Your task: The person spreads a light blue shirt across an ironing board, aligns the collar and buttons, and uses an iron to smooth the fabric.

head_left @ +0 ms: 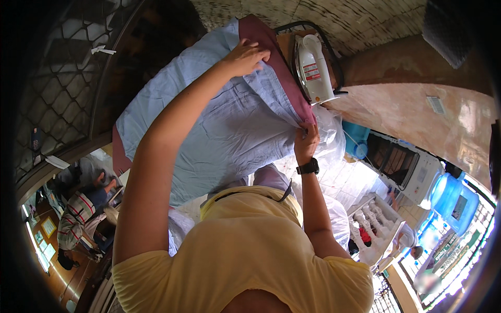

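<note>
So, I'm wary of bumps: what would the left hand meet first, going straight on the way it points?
The left hand would cross the maroon cloth, then likely meet the iron first; the hand's height is unclear, so it might pass above.

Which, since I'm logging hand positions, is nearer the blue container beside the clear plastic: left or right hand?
Right. The right hand, at the edge of the blue cloth, is left of the blue container in the picture; the left hand is farther off, up and left.
</note>
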{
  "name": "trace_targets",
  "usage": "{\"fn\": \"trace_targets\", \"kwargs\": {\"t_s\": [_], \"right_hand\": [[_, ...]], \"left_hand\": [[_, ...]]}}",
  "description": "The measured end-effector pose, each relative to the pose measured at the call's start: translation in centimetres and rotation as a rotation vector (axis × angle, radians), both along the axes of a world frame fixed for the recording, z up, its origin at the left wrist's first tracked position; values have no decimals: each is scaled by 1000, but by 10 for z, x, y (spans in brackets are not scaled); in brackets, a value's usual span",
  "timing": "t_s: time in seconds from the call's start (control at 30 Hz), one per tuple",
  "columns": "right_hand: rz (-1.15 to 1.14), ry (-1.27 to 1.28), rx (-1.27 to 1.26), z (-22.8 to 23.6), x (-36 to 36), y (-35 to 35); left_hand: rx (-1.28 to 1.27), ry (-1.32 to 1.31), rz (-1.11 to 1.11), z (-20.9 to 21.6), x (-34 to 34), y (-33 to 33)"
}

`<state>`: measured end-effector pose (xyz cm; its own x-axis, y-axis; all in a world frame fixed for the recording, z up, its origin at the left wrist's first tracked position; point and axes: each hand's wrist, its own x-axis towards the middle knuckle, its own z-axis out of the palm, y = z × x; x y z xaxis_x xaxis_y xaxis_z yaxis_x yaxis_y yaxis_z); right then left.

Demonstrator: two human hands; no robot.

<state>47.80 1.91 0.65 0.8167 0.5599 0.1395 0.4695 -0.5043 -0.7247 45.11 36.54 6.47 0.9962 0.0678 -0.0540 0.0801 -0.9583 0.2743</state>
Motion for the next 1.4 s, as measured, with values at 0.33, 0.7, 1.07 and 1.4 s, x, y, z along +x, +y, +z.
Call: {"fn": "trace_targets", "kwargs": {"t_s": [0.33, 0.7, 1.07, 1.4], "right_hand": [[-57, -93, 25, -3, 1, 0], [-52, 15, -4, 7, -8, -14], [-77, -33, -140, 2, -6, -17], [131, -229, -22, 37, -7, 48]], "left_hand": [[-35, -248, 151, -10, 13, 54], [188, 65, 24, 8, 13, 101], [353, -67, -54, 6, 11, 127], [220, -537, 305, -7, -12, 33]]}}
